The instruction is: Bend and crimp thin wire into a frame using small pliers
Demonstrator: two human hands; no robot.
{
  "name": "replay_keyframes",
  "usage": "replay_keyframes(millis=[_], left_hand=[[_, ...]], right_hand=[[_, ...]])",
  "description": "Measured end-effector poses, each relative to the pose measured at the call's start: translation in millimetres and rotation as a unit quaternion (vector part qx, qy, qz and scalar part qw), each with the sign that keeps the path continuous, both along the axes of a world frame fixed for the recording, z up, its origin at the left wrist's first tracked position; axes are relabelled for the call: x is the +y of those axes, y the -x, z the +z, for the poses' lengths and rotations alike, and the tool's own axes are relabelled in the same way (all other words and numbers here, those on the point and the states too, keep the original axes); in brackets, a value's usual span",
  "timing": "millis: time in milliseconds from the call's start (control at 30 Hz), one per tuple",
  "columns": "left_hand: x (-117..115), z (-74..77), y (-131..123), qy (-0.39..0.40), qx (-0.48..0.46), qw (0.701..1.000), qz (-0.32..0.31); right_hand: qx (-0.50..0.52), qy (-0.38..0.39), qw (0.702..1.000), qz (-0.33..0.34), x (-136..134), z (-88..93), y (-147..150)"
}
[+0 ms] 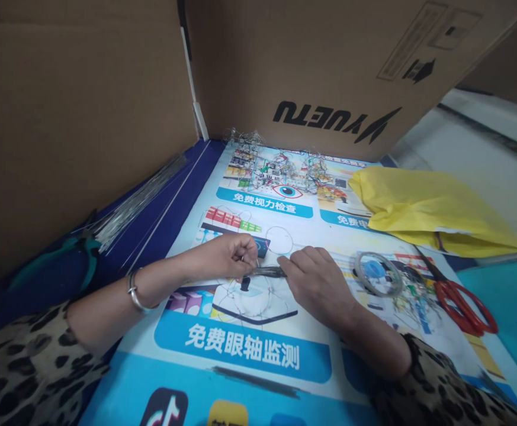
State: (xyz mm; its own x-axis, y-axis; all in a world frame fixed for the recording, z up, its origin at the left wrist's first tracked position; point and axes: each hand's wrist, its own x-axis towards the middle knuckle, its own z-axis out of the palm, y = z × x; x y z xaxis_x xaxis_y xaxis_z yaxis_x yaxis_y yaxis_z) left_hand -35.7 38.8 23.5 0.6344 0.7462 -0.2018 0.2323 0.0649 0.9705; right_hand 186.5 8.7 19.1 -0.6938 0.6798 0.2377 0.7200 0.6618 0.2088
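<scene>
Lying nearest: blue-and-white printed sheet [329, 403], thin wire loops [269, 299] on its middle. Right hand [314, 281] grasps slim dark metal tool [269, 271] just above them; left hand [231, 254] bunched at the tool's tip, can't tell what it pinches. To the right: red-handled scissors [465, 307], then clear ring-shaped roll [373, 290]. Farther: crumpled yellow bag [427, 204], silver wire tangle [247, 141], brown cardboard box [249, 71].

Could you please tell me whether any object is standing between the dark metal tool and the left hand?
Nothing visible stands between them. The right hand holds the dark metal tool, its far end right at the left hand. The tape roll and red-handled scissors lie off to the right.
</scene>
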Motion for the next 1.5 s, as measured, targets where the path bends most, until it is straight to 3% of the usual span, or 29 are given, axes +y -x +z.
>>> replay_keyframes(millis=[767, 1500], left_hand=[[0.7, 0.1, 0.5, 0.031, -0.015, 0.999, -0.018], [0.8, 0.9, 0.3, 0.045, -0.014, 0.999, -0.017]], right_hand=[[-0.027, -0.033, 0.999, 0.022, -3.0, -0.1, 0.9], [-0.035, -0.011, 0.999, 0.016, -3.3, -0.1, 1.5]])
